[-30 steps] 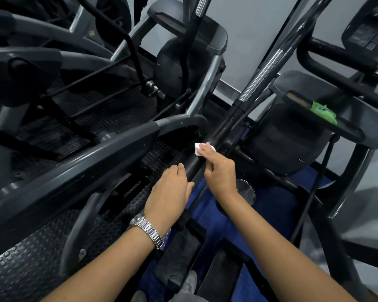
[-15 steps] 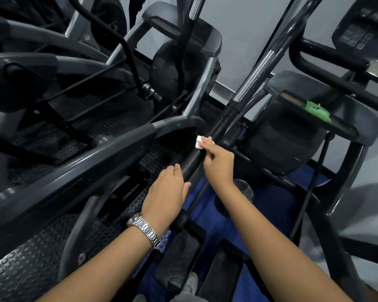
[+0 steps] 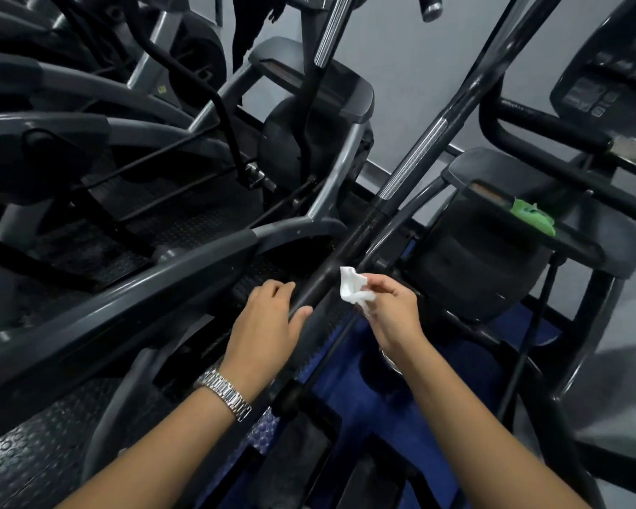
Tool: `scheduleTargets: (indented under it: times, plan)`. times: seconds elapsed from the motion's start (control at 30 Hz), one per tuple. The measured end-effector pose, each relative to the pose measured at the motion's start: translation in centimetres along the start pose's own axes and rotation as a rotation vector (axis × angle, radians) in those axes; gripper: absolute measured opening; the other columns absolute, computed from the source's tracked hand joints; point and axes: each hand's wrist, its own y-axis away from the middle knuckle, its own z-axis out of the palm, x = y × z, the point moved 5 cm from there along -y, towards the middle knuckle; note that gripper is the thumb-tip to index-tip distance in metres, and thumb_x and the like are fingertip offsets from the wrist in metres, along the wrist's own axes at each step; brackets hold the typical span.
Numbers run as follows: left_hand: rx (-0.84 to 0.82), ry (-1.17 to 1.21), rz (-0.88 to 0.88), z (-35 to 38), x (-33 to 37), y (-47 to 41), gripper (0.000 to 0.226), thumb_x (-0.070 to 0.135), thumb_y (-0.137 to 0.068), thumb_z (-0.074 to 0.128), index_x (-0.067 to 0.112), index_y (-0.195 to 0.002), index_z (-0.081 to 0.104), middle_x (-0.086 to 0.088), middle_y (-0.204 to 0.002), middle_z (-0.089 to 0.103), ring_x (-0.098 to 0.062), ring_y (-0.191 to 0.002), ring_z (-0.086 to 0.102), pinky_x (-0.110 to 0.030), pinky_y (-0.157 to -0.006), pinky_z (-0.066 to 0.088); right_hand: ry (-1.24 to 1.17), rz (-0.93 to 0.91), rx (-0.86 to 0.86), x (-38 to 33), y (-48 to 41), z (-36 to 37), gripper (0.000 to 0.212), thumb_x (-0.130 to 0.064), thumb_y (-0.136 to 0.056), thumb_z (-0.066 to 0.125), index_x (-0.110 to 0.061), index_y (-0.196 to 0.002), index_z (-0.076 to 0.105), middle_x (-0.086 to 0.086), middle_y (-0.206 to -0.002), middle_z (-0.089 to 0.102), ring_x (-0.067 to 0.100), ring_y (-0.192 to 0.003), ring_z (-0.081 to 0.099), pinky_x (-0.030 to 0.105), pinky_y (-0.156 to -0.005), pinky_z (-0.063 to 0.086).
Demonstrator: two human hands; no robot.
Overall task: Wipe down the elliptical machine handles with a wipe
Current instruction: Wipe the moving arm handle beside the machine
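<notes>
The left hand [image 3: 268,325] curls its fingers round the black tubular handle [image 3: 322,281]. The right hand [image 3: 395,310] pinches a crumpled white wipe [image 3: 350,288] beside it.

Nothing can be read. The console [image 3: 603,79] carries button markings (too blurred to make out); a small yellowish sticker [image 3: 161,90] further left may bear print.

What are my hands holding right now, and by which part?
The right hand pinches the white wipe by its lower edge, the rest sticking up free. The left hand grips the black handle low down, below its chrome section.
</notes>
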Motion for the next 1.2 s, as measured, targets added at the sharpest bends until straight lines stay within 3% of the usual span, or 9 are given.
scheduleTargets:
  times: [0.23,0.4,0.63,0.7,0.77,0.87,0.97,1.03,1.2]
  plan:
    - [0.064,0.398,-0.003,1.3,4.1,-4.1,0.028,0.029,-0.086,0.065,0.013,-0.11,0.067,0.004,-0.101,0.066,-0.008,-0.091,0.062,-0.022,-0.086,0.049,0.023,0.075,-0.319,-1.6,-0.6,-0.7,0.029,0.024,-0.079,0.043,0.002,-0.081,0.061,0.009,-0.069,0.058,0.015,-0.056,0.053,0.018,-0.049,0.043]
    - [-0.014,0.628,-0.134,2.9,5.0,-4.5,0.006,0.018,-0.082,0.07,0.018,-0.087,0.074,0.008,-0.079,0.072,-0.002,-0.076,0.066,-0.016,-0.071,0.051,0.127,0.003,-0.412,-1.5,-0.8,-1.9,0.016,0.009,-0.077,0.059,-0.002,-0.088,0.062,0.016,-0.082,0.061,0.024,-0.07,0.058,0.027,-0.055,0.046]
    - [0.076,0.702,-0.235,3.7,4.0,-4.9,0.008,0.009,-0.083,0.067,0.016,-0.081,0.07,0.003,-0.076,0.071,-0.014,-0.075,0.067,-0.029,-0.073,0.056,0.324,-0.418,-0.367,-2.2,1.1,-1.9,0.051,-0.008,-0.072,0.076,-0.014,-0.116,0.051,0.0,-0.116,0.058,0.018,-0.102,0.063,0.032,-0.082,0.054]
    - [0.114,0.778,-0.271,3.5,3.7,-5.2,0.01,0.007,-0.084,0.065,0.017,-0.082,0.065,0.001,-0.078,0.069,-0.022,-0.075,0.067,-0.038,-0.072,0.057,0.438,-0.484,-0.234,-2.0,1.3,-1.5,0.056,-0.02,-0.069,0.083,-0.021,-0.116,0.052,0.001,-0.117,0.056,0.019,-0.104,0.061,0.031,-0.084,0.054]
    - [0.143,0.841,-0.293,3.2,3.5,-5.5,0.012,0.008,-0.086,0.064,0.019,-0.082,0.06,-0.001,-0.081,0.066,-0.024,-0.074,0.067,-0.041,-0.07,0.058,0.365,-0.386,0.022,-1.8,1.4,-1.7,0.048,-0.023,-0.071,0.083,-0.024,-0.11,0.053,0.001,-0.112,0.058,0.015,-0.099,0.062,0.029,-0.079,0.055]
    - [0.17,0.815,-0.258,3.0,3.4,-5.4,0.018,0.007,-0.086,0.063,0.023,-0.085,0.054,0.0,-0.086,0.064,-0.016,-0.079,0.066,-0.032,-0.071,0.057,0.291,-0.275,0.256,-1.0,1.9,-1.8,0.025,-0.023,-0.078,0.078,-0.019,-0.093,0.058,0.001,-0.086,0.061,0.013,-0.075,0.06,0.045,-0.073,0.056]
    - [0.165,0.733,-0.159,2.9,3.7,-5.0,0.021,0.003,-0.085,0.062,0.021,-0.089,0.051,0.005,-0.084,0.062,-0.009,-0.078,0.064,-0.022,-0.068,0.054,0.198,-0.253,0.202,-1.1,2.3,-0.1,0.006,-0.015,-0.085,0.07,-0.01,-0.085,0.068,0.007,-0.079,0.069,0.016,-0.071,0.063,0.036,-0.063,0.055]
    - [0.138,0.72,-0.094,3.1,4.2,-4.6,0.018,0.003,-0.086,0.061,0.017,-0.09,0.051,0.005,-0.079,0.063,-0.005,-0.072,0.064,-0.021,-0.063,0.053,0.054,-0.168,0.15,-0.9,2.3,1.0,0.009,-0.014,-0.088,0.066,-0.009,-0.084,0.072,0.009,-0.083,0.073,0.018,-0.076,0.068,0.027,-0.064,0.054]
    - [-0.001,0.761,-0.006,3.8,5.0,-4.0,0.022,-0.003,-0.084,0.058,0.017,-0.088,0.051,0.004,-0.081,0.064,-0.008,-0.078,0.067,-0.027,-0.072,0.056,-0.121,-0.036,0.207,-1.0,1.2,1.3,0.016,-0.016,-0.088,0.067,-0.004,-0.08,0.074,0.014,-0.078,0.07,0.022,-0.072,0.065,0.031,-0.066,0.053]
